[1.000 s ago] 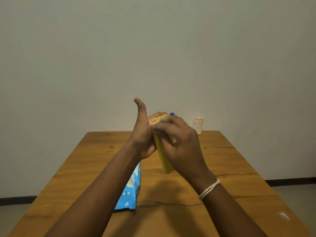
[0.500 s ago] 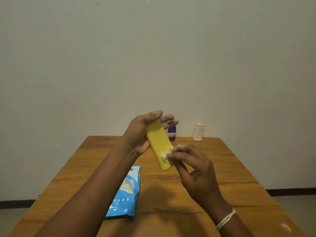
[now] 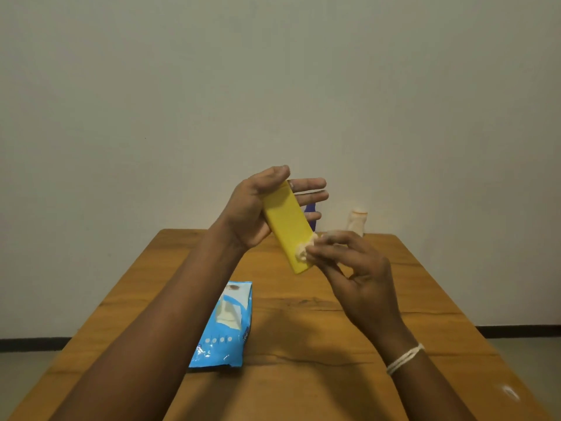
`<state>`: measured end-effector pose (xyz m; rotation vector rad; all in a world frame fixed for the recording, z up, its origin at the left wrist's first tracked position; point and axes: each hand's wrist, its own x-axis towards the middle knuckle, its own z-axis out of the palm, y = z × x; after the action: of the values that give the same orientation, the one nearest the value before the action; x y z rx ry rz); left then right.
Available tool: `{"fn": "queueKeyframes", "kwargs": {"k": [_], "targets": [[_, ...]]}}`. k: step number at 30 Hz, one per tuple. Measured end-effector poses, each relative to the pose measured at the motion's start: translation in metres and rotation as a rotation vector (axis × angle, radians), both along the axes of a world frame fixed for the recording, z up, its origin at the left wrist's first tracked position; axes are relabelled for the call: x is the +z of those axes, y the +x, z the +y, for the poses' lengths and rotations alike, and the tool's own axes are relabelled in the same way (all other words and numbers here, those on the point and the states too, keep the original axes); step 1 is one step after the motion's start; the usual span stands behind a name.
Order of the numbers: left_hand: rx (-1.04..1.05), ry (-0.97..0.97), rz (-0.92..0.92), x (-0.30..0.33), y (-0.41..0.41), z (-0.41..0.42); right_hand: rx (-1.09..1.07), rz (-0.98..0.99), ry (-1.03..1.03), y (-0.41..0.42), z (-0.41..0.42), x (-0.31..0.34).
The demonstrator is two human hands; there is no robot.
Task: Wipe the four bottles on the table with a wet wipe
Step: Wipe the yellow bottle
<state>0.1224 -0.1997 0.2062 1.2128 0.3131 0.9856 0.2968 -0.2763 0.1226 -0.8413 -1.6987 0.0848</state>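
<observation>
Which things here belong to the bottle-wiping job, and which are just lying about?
Belong to the job:
flat yellow plastic bottle in left hand
crumpled white wet wipe in right hand
dark blue bottle
small white bottle
blue wipe packet

Lying about:
nothing visible

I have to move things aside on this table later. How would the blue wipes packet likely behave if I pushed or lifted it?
The blue wipes packet lies flat on the table, so it would probably slide, not roll or tip. Its glossy, crinkled film suggests a soft pouch that may sag when lifted by one end. A wipe pokes from its open flap and could snag or pull out.
</observation>
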Motion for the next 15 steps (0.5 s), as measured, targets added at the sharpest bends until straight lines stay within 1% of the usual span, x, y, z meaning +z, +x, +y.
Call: {"fn": "queueKeyframes", "kwargs": {"k": [2,4,6,9,12,15], "targets": [[-0.047,0.068,0.018,0.0,0.008,-0.002,0.01,0.116,-0.026,-0.009,0.009,0.015],[-0.039,0.13,0.006,0.003,0.012,-0.001,0.049,0.23,-0.055,-0.014,0.018,0.028],[0.004,0.142,-0.058,0.007,0.011,0.001,0.106,0.324,-0.118,-0.013,0.02,0.031],[0.124,0.088,-0.189,0.007,0.006,0.006,0.175,0.483,-0.265,-0.009,0.015,0.014],[0.268,0.013,-0.295,-0.002,0.012,0.008,0.226,0.764,-0.392,-0.015,0.015,-0.001],[0.449,-0.051,-0.42,-0.01,0.026,0.007,0.252,1.106,-0.43,-0.029,0.018,0.002]]}}
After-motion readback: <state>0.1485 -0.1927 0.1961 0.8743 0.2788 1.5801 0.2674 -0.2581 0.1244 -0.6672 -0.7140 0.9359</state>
